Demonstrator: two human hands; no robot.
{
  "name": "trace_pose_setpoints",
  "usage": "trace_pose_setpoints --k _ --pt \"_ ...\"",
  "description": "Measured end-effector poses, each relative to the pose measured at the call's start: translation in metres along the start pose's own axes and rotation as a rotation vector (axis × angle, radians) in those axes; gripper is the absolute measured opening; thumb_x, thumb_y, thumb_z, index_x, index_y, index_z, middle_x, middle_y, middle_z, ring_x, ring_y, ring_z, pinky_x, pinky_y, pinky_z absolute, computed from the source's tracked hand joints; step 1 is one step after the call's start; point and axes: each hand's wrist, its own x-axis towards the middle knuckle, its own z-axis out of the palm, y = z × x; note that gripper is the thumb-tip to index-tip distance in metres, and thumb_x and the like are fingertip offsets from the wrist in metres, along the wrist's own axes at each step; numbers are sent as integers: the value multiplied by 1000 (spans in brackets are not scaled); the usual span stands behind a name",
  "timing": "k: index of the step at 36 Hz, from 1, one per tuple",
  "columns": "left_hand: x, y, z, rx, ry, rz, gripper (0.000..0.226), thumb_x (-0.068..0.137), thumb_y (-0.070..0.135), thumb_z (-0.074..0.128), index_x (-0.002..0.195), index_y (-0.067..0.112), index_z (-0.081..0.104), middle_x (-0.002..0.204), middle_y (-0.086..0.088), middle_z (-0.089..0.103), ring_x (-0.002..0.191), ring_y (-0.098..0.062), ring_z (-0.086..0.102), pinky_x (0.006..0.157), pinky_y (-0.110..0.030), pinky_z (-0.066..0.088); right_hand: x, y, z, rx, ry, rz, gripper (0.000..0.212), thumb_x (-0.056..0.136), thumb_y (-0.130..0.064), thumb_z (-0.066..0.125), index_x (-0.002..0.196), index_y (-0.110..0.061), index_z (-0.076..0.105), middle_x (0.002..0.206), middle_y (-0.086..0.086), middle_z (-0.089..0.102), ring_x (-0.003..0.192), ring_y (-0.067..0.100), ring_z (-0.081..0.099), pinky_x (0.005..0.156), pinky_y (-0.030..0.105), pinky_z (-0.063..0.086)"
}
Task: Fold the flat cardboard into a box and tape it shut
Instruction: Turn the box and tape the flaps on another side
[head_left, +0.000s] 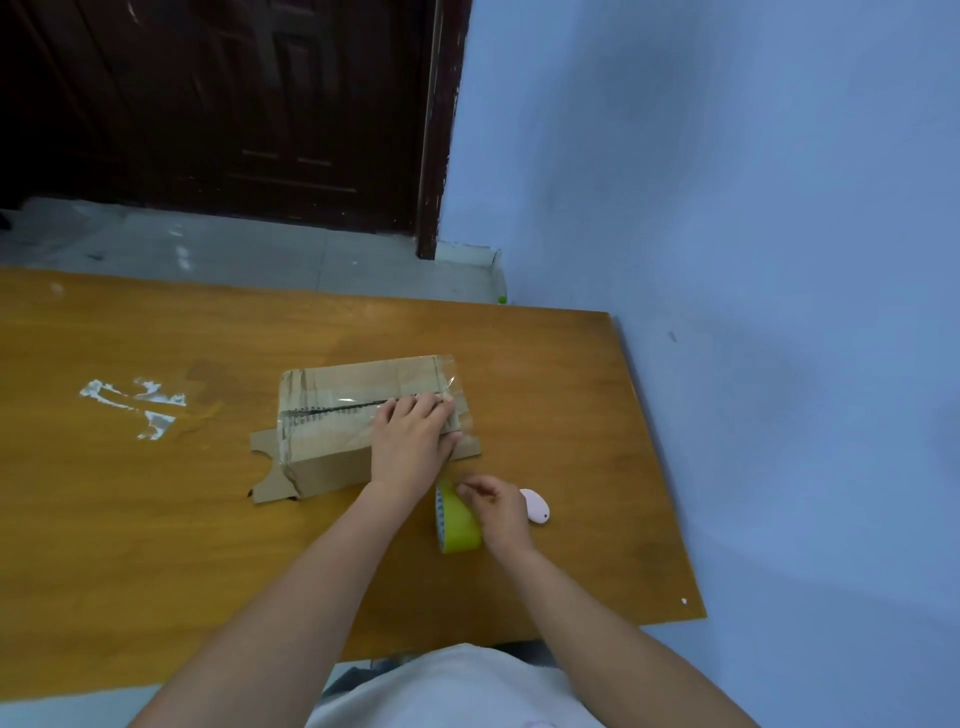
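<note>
While the box (358, 415) lies mid-frame, the left hand (413, 441) presses flat on it; just below, the right hand (501, 512) pinches the tape roll (457, 519).

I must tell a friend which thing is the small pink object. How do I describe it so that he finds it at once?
Look at the wooden table, near its right edge beside the blue wall. Just right of the right hand, which holds the yellow-green tape roll, lies the small pink object. It alone is pale pink, smooth and oval.
</note>
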Motion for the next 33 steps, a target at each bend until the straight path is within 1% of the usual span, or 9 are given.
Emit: trace_pose_setpoints --k 4,8,12,17,20,24,26,28,33 --pt "1 -2 -2 32 1 34 44 76 40 72 113 18 63 106 0 65 97 -26 59 87 -41 44 -3 5 -6 107 55 73 9 87 -10 65 89 -16 71 94 -2 68 95 15 61 90 29 48" --pt "-4 -6 -1 100 45 107 57 60 32 85 111 15 67 102 -2 68 91 -26 64 83 -39 50 0 2 -11 172 135 94 13 86 -7 66 84 -18 71 88 -2 69 88 14 62 81 24 47" --pt "-5 -6 -2 125 67 126 57 59 32 86 111 15 67 102 -1 68 90 -25 64 81 -39 50 0 2 -16 207 177 105 13 85 -4 65 83 -16 71 85 0 68 84 14 61 71 16 46" --pt "-4 -10 -5 103 55 153 56 59 31 86 110 15 68 101 -1 68 89 -26 64 80 -40 49 -2 6 -24 225 210 120 15 84 -2 65 80 -14 71 86 4 68 84 17 61 75 24 46" --pt "-6 -14 -7 57 18 151 54 64 31 84 113 16 67 104 0 68 93 -26 63 83 -41 47 -3 8 -29 215 215 116 14 85 1 64 82 -11 71 87 6 68 84 17 60 70 17 47" --pt "-10 -23 -15 44 -7 192 54 60 31 86 110 18 68 102 2 68 92 -25 63 83 -39 45 0 6 -34 95 218 81 13 85 3 62 83 -7 70 84 9 68 79 17 57 60 6 43" --pt "-13 -30 -20 54 -5 214 54 55 29 88 104 18 69 98 2 68 88 -24 64 82 -35 40 4 3 -35 -56 211 59 10 87 -1 61 85 -6 70 91 14 70 80 19 58 63 15 43" --pt "-16 -39 -24 62 -11 210 52 53 26 89 101 18 70 97 2 68 88 -25 64 80 -37 44 9 0 -37 -204 217 32 9 88 -6 61 89 -7 70 95 12 70 87 21 60 69 24 39" --pt "-19 -55 -33 77 -40 155 48 55 17 86 100 17 68 99 0 67 91 -29 62 80 -41 49 19 -13 -41 -469 164 -24 13 88 -10 59 92 -5 71 99 13 71 96 25 64 74 29 41"
